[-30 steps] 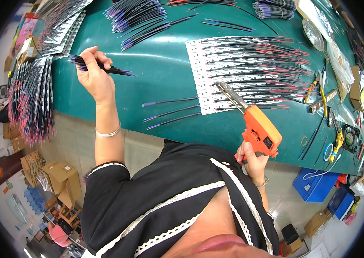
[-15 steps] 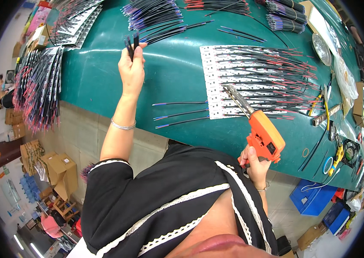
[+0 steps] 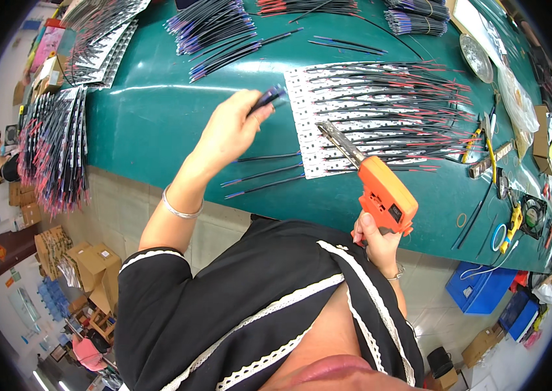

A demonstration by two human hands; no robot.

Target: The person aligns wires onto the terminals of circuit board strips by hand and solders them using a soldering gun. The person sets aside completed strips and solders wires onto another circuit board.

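My left hand (image 3: 227, 133) is closed around a small bundle of black wires (image 3: 267, 99), whose blue ends point toward the white circuit board panel (image 3: 295, 124). The bundle is above the green table, a little left of the panel. My right hand (image 3: 380, 242) grips an orange soldering gun (image 3: 386, 195) by its handle. Its metal tip (image 3: 325, 130) reaches over the panel's left part; contact cannot be made out. Rows of black wires with red ends (image 3: 412, 117) lie across the panel to the right. Several loose wires (image 3: 264, 174) stick out from its lower left edge.
Piles of blue-tipped wires (image 3: 211, 26) and red-tipped wires (image 3: 308, 6) lie at the back. Finished-looking wired panels (image 3: 54, 150) hang over the left table edge. On the right are a metal dish (image 3: 476, 58), yellow-handled pliers (image 3: 512, 236), a tape roll (image 3: 498, 237) and a small fan (image 3: 534, 216).
My left hand has swung right toward the panel with the wires, which now point to the right. The soldering gun stays over the panel. The whole view has shifted slightly.
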